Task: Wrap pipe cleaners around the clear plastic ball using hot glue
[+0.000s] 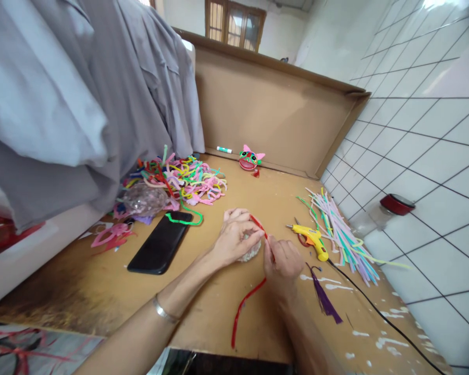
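A red pipe cleaner [247,300] runs through both hands at the middle of the table, its loose tail hanging toward the front edge. My left hand [238,237] pinches its upper part, with fingers closed. Close beside it, my right hand [283,259] is closed around the same strip a little lower. Under my left hand sits a pale, whitish rounded object [251,250], partly hidden by the fingers; its kind I cannot make out. A yellow hot glue gun [312,241] lies to the right of my right hand, with scissors partly behind it.
A heap of coloured pipe cleaners [195,179] and a black phone [160,245] lie left. Straight pipe cleaners [346,234], a purple tassel [325,297] and a clear jar [375,216] with a red lid are right. A pink-eared animal-face craft [250,158] stands by the cardboard wall [266,99].
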